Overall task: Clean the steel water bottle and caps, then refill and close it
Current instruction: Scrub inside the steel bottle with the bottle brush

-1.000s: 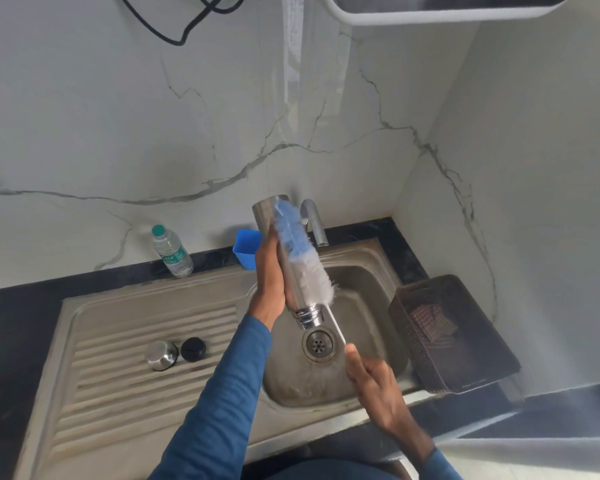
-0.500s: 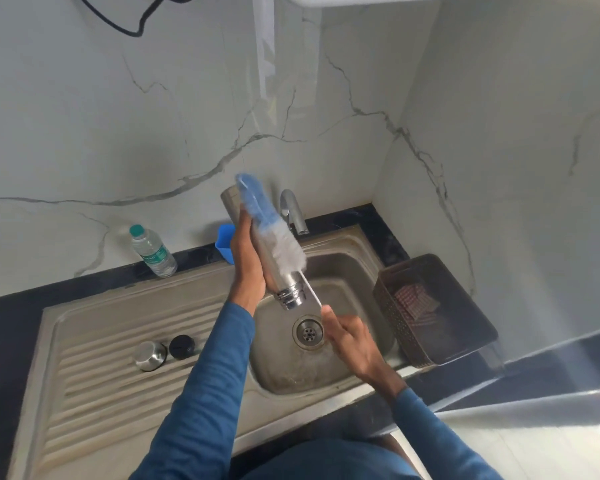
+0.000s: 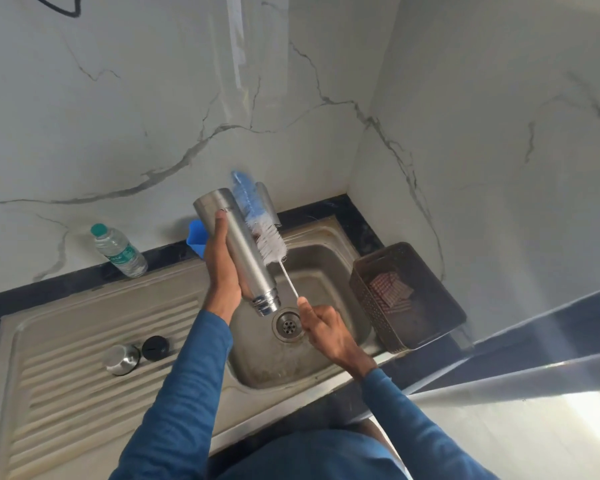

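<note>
Bottle (image 3: 246, 251) of bare steel is hanging tilted just above the drain (image 3: 288, 325), its open threaded mouth pointing down at the drain and its flat base pointing up and away toward the marble wall. The left hand (image 3: 222, 271) is gripping the bottle's body from the side away from the drain, with the palm wrapped against the metal and one finger lying straight up along it. A bottle brush (image 3: 260, 220) is lying against the outside of the bottle on the side nearer the drain's far rim, with blue bristles at its upper end and white bristles below. The brush's thin white handle is running down toward the drain, and the right hand (image 3: 323, 327) is pinching its lower end just to the right of the drain. A tap (image 3: 267, 206) is standing beyond the drain, partly hidden behind the brush. Well to the left of the drain, on the ribbed draining board (image 3: 84, 375), a steel cap (image 3: 121, 358) and a black cap (image 3: 155, 348) are sitting just beside each other. Farther beyond the drain and to its left, a clear plastic water bottle (image 3: 120, 251) is standing on the dark counter (image 3: 361, 216), and a blue cup (image 3: 196, 237) is showing behind the left hand. To the right of the drain, a dark perforated basket (image 3: 371, 306) is holding a checked cloth (image 3: 390, 291).
</note>
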`<state>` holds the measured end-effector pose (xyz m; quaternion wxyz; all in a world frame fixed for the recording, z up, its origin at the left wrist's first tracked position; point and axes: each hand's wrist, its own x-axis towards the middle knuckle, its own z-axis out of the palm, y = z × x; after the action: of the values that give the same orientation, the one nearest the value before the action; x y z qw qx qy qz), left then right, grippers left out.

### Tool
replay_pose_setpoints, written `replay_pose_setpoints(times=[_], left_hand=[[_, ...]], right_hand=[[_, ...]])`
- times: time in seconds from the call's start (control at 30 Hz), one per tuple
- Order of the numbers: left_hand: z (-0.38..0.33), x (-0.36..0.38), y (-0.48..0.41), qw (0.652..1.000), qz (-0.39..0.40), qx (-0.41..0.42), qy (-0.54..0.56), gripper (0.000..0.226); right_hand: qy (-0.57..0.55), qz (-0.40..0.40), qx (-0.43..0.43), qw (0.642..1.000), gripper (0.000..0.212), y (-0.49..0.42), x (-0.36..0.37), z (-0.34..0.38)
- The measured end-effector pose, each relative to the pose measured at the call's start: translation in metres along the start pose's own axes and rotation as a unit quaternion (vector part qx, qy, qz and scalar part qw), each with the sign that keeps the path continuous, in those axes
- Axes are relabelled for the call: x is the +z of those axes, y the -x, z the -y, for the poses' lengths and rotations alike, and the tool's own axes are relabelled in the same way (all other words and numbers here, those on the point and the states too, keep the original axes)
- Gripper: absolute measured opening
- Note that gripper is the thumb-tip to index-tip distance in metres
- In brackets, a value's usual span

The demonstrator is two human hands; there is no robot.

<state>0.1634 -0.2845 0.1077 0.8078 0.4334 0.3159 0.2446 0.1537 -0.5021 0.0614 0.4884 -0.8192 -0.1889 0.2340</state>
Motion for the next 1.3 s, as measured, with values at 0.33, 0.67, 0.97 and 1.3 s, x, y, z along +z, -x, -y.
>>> replay_pose_setpoints(times=[0.33,0.67,0.97,1.3], left_hand=[[-0.01,-0.004,-0.005,0.999,-0.028,0.019,-0.012,0.048],[-0.015,0.007,0.01,0.999,0.025,0.022,-0.009,0.035],[-0.007,0.006,0.019,0.998,0.031,0.056,-0.017,0.058],[-0.015,-0.005,0.012,0.996,-0.01,0.072,-0.058,0.034]], right_hand=[[0.0,0.009,-0.027,1.0,0.067,0.026,0.002,-0.032],[-0.043,0.037,-0.051,0.997,0.064,0.006,0.001,-0.005],[-0.121,0.074,0.003,0.99,0.06,-0.003,0.006,0.002],[-0.195,0.104,0.06,0.973,0.058,0.013,0.013,-0.014]])
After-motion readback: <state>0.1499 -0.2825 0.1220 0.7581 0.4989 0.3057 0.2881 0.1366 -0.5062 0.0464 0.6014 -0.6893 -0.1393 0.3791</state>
